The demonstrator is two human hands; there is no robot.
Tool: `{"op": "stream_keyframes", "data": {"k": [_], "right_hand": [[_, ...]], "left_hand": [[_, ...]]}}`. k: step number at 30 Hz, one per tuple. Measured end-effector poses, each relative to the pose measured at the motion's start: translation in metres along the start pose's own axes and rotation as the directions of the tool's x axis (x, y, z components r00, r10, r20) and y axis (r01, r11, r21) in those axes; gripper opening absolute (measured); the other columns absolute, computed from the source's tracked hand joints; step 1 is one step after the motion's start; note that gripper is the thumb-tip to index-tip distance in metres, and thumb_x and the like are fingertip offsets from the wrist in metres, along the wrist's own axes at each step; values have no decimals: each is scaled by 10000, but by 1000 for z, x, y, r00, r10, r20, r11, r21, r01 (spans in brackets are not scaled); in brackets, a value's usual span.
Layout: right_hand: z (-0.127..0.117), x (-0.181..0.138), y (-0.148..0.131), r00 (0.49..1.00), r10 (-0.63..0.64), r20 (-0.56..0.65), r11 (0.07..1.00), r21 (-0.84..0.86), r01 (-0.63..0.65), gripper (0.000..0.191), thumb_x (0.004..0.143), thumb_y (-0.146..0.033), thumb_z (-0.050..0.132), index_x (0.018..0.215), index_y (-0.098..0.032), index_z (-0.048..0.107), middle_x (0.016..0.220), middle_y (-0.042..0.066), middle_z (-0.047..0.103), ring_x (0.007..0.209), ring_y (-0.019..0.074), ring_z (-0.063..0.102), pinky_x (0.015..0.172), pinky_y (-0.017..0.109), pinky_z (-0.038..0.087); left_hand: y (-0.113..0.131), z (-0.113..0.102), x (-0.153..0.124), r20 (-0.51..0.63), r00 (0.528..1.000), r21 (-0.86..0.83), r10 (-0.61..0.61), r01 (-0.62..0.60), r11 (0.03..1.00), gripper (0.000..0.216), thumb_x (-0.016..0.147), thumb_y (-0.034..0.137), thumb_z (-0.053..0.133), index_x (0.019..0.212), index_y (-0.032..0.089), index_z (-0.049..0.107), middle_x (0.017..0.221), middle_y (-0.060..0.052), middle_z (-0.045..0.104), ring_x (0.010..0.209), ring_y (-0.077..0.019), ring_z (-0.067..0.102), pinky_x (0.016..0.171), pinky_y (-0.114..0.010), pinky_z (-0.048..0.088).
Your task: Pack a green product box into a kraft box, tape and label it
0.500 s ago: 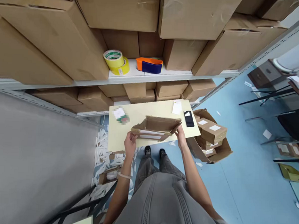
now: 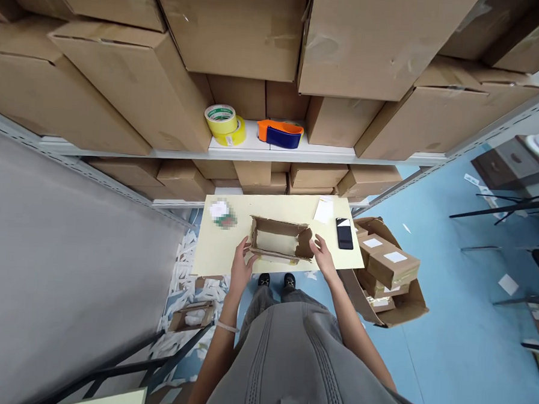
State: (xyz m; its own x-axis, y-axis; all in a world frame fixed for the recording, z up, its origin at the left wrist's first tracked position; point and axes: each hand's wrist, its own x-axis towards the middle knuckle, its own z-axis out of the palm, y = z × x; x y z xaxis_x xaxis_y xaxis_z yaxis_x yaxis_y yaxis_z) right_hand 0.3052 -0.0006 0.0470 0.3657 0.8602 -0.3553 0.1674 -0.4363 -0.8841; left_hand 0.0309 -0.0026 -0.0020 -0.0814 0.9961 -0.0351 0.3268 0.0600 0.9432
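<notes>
A small open cardboard box stands on the pale yellow table, its flaps up and its inside showing. My left hand presses against the box's left end with fingers spread along the flap. On the right end, my right hand rests with fingers extended on the torn flap. Both hands grip the box between them.
A black phone and a white slip lie on the table's right part, a small packet at its left. Yellow tape rolls and an orange tape dispenser sit on the shelf. A carton of parcels stands at right.
The flattened box has been pushed inward from both ends into an open rectangular shape, and my hands have moved closer together. The camera has tilted slightly.
</notes>
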Motion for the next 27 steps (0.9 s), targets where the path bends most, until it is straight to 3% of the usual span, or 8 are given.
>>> {"op": "stream_keyframes", "data": {"k": [3,7,15,20,23,27], "right_hand": [[-14,-18,8,996,-47,76,999,-22,49,661,831,-579,592,1385,-230,505,1366,179,573,1169,296,621,959,463,502],[-13,-28,21,942,-216,258,968,-68,241,650,806,-466,658,1396,-260,479,1400,125,555,1183,279,612,962,457,510],[-6,-5,19,849,-421,320,780,-349,519,513,908,-258,516,1419,-257,476,1367,98,550,1195,250,582,994,439,499],[-5,7,11,851,-395,345,690,-500,523,397,935,-322,520,1324,-272,582,1353,95,508,1082,239,629,882,389,552],[-3,14,11,854,-411,318,698,-494,519,328,940,-361,523,1215,-240,654,1264,90,526,1039,223,638,881,361,547],[0,23,14,865,-441,242,733,-460,502,281,957,-354,480,1060,-218,703,1116,71,562,991,206,647,871,332,534]], "left_hand": [[9,-3,0,25,1000,84,12,-14,996,551,866,341,575,1397,257,454,1254,-106,538,1139,-233,565,993,-412,457],[16,-1,-2,21,1000,121,-3,1,993,512,869,352,564,1370,272,498,1244,-89,532,1098,-222,572,984,-406,460],[13,3,1,-16,1000,183,5,-2,983,399,848,411,580,1200,234,640,1081,-73,548,1040,-213,591,903,-369,513],[15,3,6,-29,999,224,-26,32,974,347,877,452,525,1039,200,701,1014,-81,577,937,-211,635,845,-369,536],[18,4,10,-72,995,293,-74,92,952,347,895,456,486,863,193,710,987,-89,608,878,-218,647,826,-371,526],[25,8,12,-132,980,349,-151,189,918,322,897,451,497,853,208,704,1017,-77,640,809,-204,646,745,-335,499]]}}
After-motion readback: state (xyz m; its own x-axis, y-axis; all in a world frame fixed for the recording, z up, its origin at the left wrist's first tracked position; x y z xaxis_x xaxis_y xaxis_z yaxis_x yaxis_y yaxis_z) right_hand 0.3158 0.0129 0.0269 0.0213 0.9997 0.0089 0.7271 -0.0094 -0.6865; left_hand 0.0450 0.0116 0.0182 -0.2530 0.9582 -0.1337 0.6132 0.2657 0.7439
